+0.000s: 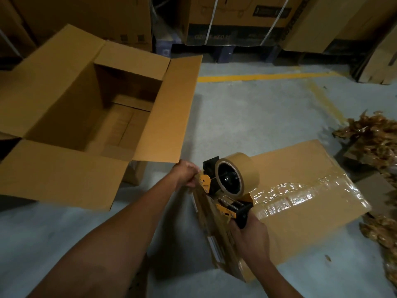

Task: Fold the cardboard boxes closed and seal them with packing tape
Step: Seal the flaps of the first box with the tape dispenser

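A large brown cardboard box (64,100) stands on the floor at the left with all its top flaps spread open; its inside is bare. My right hand (250,235) grips the black handle of a yellow-and-black tape dispenser (227,190) loaded with a brown tape roll (237,173). My left hand (187,173) pinches the free end of the tape (209,214) at the dispenser's front, just below the box's near right flap. A strip of brown tape hangs down between the two hands.
A flattened cardboard box (300,190) with shiny tape across it lies on the grey floor under the dispenser. Crumpled brown tape scraps (373,143) pile up at the right. Stacked cartons (236,18) line the back wall behind a yellow floor line (257,77).
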{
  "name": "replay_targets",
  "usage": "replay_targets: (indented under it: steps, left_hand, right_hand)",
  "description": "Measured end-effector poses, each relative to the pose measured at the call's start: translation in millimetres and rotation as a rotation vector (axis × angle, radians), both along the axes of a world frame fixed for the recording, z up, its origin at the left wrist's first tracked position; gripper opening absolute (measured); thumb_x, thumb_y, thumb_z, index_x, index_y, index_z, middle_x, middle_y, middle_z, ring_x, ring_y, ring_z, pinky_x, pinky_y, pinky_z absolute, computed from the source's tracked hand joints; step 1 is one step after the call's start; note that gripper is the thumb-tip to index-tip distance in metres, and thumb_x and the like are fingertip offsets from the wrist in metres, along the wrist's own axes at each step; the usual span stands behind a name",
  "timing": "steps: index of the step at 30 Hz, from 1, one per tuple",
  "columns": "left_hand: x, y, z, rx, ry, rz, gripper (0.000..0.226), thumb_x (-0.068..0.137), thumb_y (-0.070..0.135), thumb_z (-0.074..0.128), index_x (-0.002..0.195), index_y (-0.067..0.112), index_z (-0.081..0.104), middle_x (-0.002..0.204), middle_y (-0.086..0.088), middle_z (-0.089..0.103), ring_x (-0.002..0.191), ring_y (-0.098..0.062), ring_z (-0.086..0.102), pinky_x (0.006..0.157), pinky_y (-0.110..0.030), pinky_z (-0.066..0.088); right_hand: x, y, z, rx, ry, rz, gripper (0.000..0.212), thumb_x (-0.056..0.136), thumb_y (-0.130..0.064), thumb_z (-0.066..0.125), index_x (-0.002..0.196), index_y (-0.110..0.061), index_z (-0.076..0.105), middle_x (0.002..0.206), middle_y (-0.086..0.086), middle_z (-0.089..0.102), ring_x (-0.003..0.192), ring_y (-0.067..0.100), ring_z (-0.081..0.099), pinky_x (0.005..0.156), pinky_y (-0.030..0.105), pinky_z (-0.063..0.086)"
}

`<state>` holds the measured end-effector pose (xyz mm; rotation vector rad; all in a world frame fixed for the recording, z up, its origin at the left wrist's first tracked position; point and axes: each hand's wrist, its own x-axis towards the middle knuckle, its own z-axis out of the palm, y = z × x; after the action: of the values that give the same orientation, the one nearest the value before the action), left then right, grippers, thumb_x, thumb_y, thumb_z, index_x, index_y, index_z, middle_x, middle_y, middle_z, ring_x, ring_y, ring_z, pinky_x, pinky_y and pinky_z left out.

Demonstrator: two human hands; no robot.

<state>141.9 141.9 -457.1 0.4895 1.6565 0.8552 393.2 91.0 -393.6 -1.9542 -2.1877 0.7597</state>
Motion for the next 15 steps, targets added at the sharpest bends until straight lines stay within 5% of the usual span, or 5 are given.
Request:
replay_targets:
  steps: [2, 5, 8, 11, 15]
  left_hand:
    - [-3.6, 3.4, -5.5, -0.023, 0.195, -0.076, 0.049, 0.094, 0.009, 0.059, 0.141, 0.018, 0.048, 0.130, -0.017, 0.058, 0.103, -0.034, 0.064, 0.077, -0.038, 0.056]
    - [-3.9, 5.4, -0.4, 0.118, 0.409, -0.042, 0.034, 0.097, 0.010, 0.054, 0.129, 0.019, 0.063, 0.125, -0.004, 0.061, 0.113, -0.024, 0.058, 0.099, -0.035, 0.047]
    - [5.3, 1.0, 14.0, 0.263, 0.297, -0.072, 0.020, 0.092, -0.004, 0.059, 0.100, 0.001, 0.076, 0.092, -0.008, 0.069, 0.085, -0.019, 0.063, 0.079, -0.029, 0.054]
    - [7.1, -3.5, 18.1, 0.284, 0.282, -0.085, 0.013, 0.090, -0.009, 0.060, 0.091, -0.013, 0.072, 0.073, -0.008, 0.062, 0.067, -0.015, 0.056, 0.064, -0.023, 0.046]
    - [8.4, -7.0, 28.9, 0.253, 0.301, -0.139, 0.025, 0.086, -0.023, 0.052, 0.068, -0.015, 0.066, 0.039, 0.017, 0.043, 0.036, 0.007, 0.042, 0.045, -0.007, 0.035]
  right_hand:
    - [-1.0, -1.1, 0.3, -0.008, -0.016, -0.001, 0.028, 0.086, -0.033, 0.069, 0.106, -0.013, 0.064, 0.087, 0.006, 0.071, 0.078, 0.025, 0.066, 0.065, 0.034, 0.053]
    - [-3.7, -2.3, 4.1, -0.020, -0.003, -0.022, 0.030, 0.085, -0.033, 0.069, 0.107, -0.015, 0.064, 0.088, 0.007, 0.071, 0.078, 0.027, 0.067, 0.067, 0.038, 0.055]
    - [-6.6, -2.2, 9.9, -0.038, -0.012, -0.001, 0.031, 0.085, -0.033, 0.070, 0.110, -0.015, 0.064, 0.091, 0.009, 0.072, 0.081, 0.030, 0.068, 0.068, 0.038, 0.055]
    - [-11.0, -1.4, 17.5, -0.070, -0.048, 0.048, 0.031, 0.086, -0.036, 0.067, 0.107, -0.013, 0.065, 0.092, 0.012, 0.072, 0.085, 0.033, 0.068, 0.068, 0.037, 0.054]
    - [-15.4, -2.9, 28.2, -0.074, -0.074, 0.066, 0.024, 0.087, -0.029, 0.063, 0.101, -0.009, 0.063, 0.092, 0.013, 0.070, 0.087, 0.035, 0.066, 0.070, 0.037, 0.052]
